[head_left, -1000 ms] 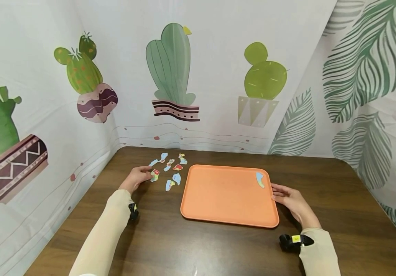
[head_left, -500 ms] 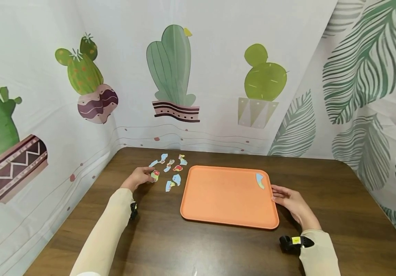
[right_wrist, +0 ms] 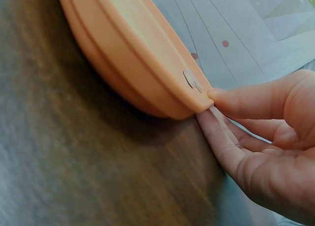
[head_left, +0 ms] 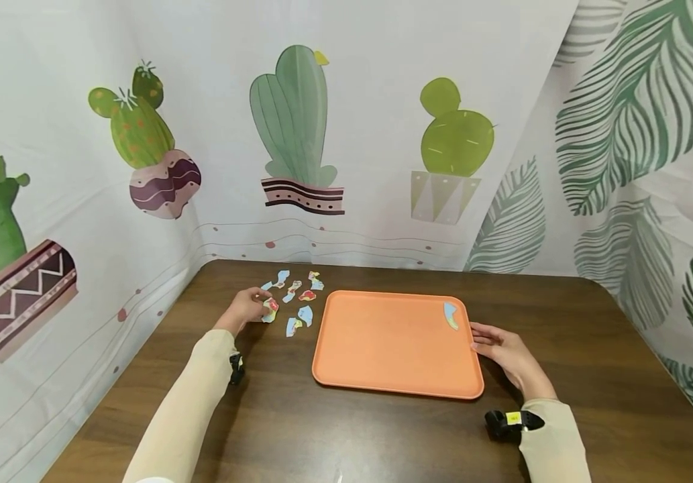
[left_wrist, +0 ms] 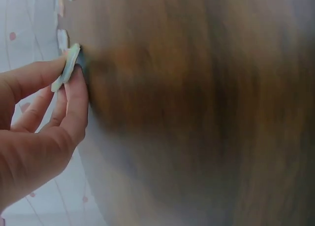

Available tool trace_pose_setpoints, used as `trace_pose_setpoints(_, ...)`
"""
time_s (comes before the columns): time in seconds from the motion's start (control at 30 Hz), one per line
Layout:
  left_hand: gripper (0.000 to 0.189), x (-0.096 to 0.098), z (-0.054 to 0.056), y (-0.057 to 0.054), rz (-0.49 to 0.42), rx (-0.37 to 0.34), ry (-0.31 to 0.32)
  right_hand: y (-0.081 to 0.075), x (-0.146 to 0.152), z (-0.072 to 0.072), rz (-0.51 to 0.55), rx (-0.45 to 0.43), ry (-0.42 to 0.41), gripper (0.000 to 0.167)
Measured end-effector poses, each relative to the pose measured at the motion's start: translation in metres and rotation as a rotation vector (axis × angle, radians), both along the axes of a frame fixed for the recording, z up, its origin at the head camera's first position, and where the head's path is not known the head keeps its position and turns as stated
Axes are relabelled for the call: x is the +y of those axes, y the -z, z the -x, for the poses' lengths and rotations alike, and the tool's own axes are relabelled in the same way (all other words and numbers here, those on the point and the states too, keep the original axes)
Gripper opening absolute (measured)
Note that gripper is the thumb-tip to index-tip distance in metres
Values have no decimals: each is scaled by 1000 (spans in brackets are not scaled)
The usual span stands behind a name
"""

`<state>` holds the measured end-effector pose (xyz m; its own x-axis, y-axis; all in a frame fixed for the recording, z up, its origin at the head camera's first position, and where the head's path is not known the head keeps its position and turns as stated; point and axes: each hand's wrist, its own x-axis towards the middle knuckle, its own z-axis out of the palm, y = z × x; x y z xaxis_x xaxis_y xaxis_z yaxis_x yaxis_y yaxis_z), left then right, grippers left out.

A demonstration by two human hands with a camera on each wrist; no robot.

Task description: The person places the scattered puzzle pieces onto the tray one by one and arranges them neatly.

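Note:
My left hand [head_left: 246, 308] pinches a puzzle piece [head_left: 270, 310] with red, green and pale blue print at the left of the table. In the left wrist view this puzzle piece [left_wrist: 71, 63] shows edge-on between thumb and fingertips, tilted near the tabletop. On the right, my other hand [head_left: 514, 359] grips the right rim of an orange tray [head_left: 394, 349]. Its thumb lies on top of the tray's edge [right_wrist: 147, 63] and a finger goes underneath, as the right wrist view shows. One blue and green puzzle piece [head_left: 451, 316] lies in the tray's far right corner.
Several loose pieces lie between left hand and tray, among them a red piece [head_left: 307, 295], a blue piece [head_left: 305, 315] and a blue-yellow piece [head_left: 292, 327]. The brown wooden table [head_left: 286, 429] meets a cactus-printed cloth [head_left: 370, 134] at the back.
My left fingers have taken hold of the red and green puzzle piece and turned it slightly. The right hand keeps its place on the tray rim. The head view has shifted a little.

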<state>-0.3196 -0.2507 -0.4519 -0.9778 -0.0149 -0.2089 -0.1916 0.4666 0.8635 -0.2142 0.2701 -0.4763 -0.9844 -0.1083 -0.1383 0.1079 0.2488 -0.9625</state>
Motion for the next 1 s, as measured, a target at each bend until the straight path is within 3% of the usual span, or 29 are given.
trace_pose_setpoints(0.2,47,5,0,-5,-164,-107,-45,-3,-3,0,-30,-13,18,56)
trace_pose_setpoints(0.47,49,23,0,-16,-274,-130,-58,-1,-2,-1,-24,-14,-1,56)
trace_pose_setpoints(0.7,52,55,4,-27,-335,-160,1,0,-1,-1,-28,-15,7,55)
trace_pose_setpoints(1.0,51,110,7,-40,-372,-157,110,-2,-4,-2,-39,-28,15,56)
